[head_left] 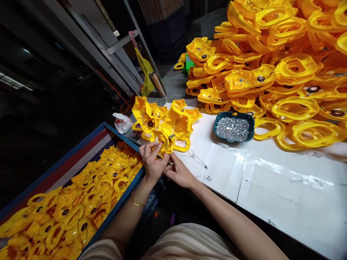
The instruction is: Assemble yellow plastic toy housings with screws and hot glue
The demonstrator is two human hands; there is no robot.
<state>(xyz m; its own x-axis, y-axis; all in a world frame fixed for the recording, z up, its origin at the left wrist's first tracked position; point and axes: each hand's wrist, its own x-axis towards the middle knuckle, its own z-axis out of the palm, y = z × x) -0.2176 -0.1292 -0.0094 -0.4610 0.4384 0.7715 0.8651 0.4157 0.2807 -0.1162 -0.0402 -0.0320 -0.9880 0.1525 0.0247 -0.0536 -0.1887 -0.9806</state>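
At the table's near edge, my left hand (pixel 155 163) grips the lower end of a yellow plastic shell (pixel 176 124) with its fingers bent. The shell is hollow, with a ring-shaped handle, and thin wires (pixel 192 151) trail from it over the white table top to a small dark end. Just below the shell, my right hand (pixel 179 172) is closed, its thumb and fingers pinched close to my left fingertips. What it pinches is hidden. More yellow shells (pixel 148 115) lie behind and beside the held one; one shows a dark round part inside.
Right of the hands stands a dark green tray (pixel 235 140) of small shiny metal pieces. Yellow shells (pixel 295 108) are piled high at the back right. Below left, a blue-edged bin (pixel 107 126) holds many more. A metal cylinder (pixel 157 83) and white plastic bag (pixel 122 123) are nearby.
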